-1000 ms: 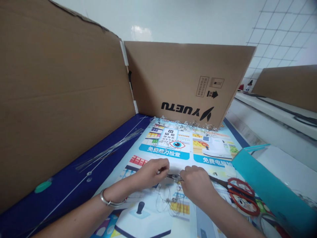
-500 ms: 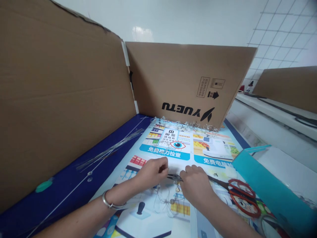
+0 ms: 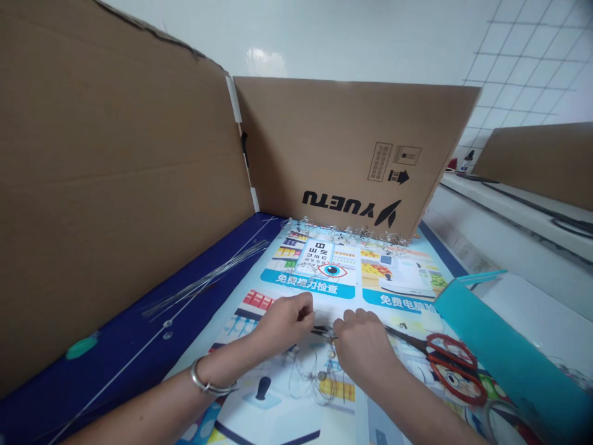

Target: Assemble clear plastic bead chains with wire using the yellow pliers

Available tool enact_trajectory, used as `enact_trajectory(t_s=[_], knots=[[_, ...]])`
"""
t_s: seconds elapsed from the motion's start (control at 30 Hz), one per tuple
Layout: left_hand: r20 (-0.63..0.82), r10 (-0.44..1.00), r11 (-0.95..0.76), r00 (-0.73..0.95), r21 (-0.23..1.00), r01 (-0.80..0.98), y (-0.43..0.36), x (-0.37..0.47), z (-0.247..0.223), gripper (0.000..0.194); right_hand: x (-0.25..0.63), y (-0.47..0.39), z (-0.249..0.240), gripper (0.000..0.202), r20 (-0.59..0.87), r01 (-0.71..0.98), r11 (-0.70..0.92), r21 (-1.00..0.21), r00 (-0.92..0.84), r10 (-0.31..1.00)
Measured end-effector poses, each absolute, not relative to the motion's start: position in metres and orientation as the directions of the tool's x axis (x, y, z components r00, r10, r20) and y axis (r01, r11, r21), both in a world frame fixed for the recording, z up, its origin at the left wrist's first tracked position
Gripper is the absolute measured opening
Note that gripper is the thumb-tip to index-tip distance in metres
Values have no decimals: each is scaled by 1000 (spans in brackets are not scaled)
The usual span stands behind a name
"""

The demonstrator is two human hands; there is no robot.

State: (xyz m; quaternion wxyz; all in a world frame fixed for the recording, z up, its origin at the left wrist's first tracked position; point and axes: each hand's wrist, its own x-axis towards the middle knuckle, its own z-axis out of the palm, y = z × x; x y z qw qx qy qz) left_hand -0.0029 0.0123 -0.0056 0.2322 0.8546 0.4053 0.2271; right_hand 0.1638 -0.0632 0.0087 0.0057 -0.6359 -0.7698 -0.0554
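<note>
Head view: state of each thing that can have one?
left hand, fingers curled in, hold unclear
right hand, closed around pliers
pliers, jaws too blurred to tell
red-handled scissors, lying down, blade tips hidden
teal box, open
YUETU cardboard, upright, print upside down
strand bundle, laid out lengthwise
beaded wires, loosely tangled
bracelet, on left wrist

This looks like a makeshift indoor craft workspace: tall cardboard panels [image 3: 352, 136] screen a tabletop [image 3: 185, 278] where red-handled scissors [image 3: 412, 339], small pliers [image 3: 322, 331] and fine wires [image 3: 308, 376] lie close together. The printed poster [image 3: 336, 303] covering it, with its eye chart and Chinese captions offering free vision checks, suggests an optician's, though whether this is such a shop cannot be told.
</note>
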Motion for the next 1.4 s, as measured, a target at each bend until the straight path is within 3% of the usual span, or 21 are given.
enact_trajectory(t_s=[0.67,1.27,1.4], knots=[[200,813,-531,546,638,557,13,-3,-5,9,166,-62,7,12,70,983,176,58,-179,981],[210,725,-594,656,673,441,14,-6,0,8,167,-60,21,12,-38,986,151,77,-148,988],[215,728,-594,651,673,441,15,-6,-1,8,170,-59,19,13,0,987,153,59,-153,988]])
